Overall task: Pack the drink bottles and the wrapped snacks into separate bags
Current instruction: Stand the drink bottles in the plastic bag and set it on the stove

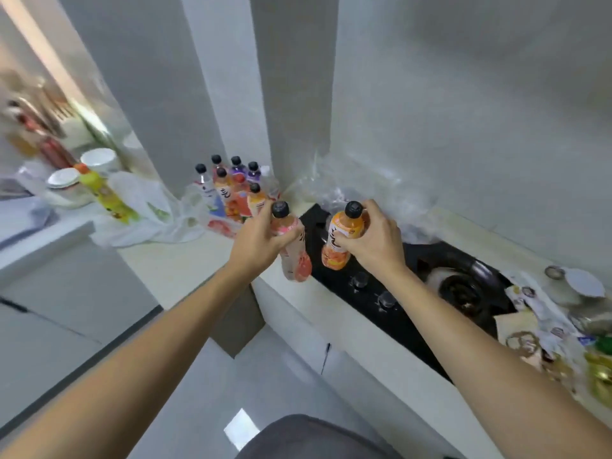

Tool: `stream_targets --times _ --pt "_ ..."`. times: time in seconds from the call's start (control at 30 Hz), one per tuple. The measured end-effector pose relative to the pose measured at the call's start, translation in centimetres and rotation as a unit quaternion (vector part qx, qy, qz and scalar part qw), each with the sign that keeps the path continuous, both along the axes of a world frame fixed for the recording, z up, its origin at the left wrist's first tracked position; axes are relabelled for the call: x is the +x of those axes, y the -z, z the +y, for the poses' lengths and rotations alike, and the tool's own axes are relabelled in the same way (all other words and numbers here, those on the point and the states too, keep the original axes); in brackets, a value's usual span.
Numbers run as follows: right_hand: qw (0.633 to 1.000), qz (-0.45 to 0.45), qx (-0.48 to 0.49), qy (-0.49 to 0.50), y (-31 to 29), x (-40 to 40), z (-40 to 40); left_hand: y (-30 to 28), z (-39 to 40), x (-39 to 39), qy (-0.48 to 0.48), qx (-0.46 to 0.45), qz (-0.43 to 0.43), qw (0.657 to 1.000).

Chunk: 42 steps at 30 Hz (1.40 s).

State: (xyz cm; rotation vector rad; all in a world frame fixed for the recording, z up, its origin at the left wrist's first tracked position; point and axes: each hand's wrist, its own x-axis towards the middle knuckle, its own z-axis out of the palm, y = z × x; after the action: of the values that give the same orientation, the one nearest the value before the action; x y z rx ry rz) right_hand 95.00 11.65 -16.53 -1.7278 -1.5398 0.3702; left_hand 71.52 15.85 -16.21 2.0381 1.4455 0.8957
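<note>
the left hand (256,238) grips a pink drink bottle (293,246) around its upper body, fingers curled round it just below the black cap; the bottle's long axis runs near upright, cap up and leaning slightly toward the far side, its base hanging over the counter (172,263) edge. the right hand (372,241) grips an orange drink bottle (344,238) the same way, fingers wrapped round its shoulder, cap pointing up and the base tilted a little toward the left hand, above the black stove top (364,293). the two bottles are near each other but apart. beyond the left hand, by the wall corner, a cluster of more bottles (231,187) stands upright with black caps up, inside or against a thin plastic bag; i cannot tell which. just beyond the right hand lies a crumpled clear plastic bag (357,190) against the wall. farther left of the left hand sits a white plastic bag (142,207) with a yellow bottle (106,193) leaning in front of it. well to the right of the right hand, wrapped snacks (543,326) lie scattered on the counter.
</note>
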Motion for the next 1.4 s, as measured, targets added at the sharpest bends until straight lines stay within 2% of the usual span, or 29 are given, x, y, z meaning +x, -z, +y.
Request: stream_targets --times 0.13,0.27,0.4,0.57,0.77,1.03,1.23,1.4 --pt "0.999 0.017 0.0 -0.045 1.6 -8.9 4.5 1.4 2.8 -9.9 -0.059 -0.013 0.006 0.998" --pt "0.996 0.029 -0.011 -0.089 3.2 -14.7 9.5 2.6 6.2 -16.0 -0.12 -0.021 -0.017 0.992" --pt "0.993 0.059 -0.002 -0.105 5.0 -18.0 14.4 4.1 11.2 -19.2 -0.177 -0.033 -0.062 0.982" --pt "0.991 0.082 0.017 -0.103 6.8 -20.8 20.2 4.8 18.1 -20.7 -0.203 -0.038 -0.08 0.975" --pt "0.994 0.076 -0.003 -0.079 9.0 -22.8 24.7 5.8 24.2 -20.9 -0.184 -0.067 -0.081 0.977" --pt "0.998 0.06 -0.03 -0.018 12.4 -25.1 25.5 9.1 27.6 -20.1 -0.114 -0.104 -0.053 0.987" --pt "0.997 0.018 -0.07 -0.002 14.0 -26.9 26.1 12.8 29.7 -19.9 -0.043 -0.152 0.016 0.987" --pt "0.995 -0.007 -0.085 0.059 14.3 -28.7 26.8 14.0 30.8 -20.2 0.004 -0.155 0.048 0.987"
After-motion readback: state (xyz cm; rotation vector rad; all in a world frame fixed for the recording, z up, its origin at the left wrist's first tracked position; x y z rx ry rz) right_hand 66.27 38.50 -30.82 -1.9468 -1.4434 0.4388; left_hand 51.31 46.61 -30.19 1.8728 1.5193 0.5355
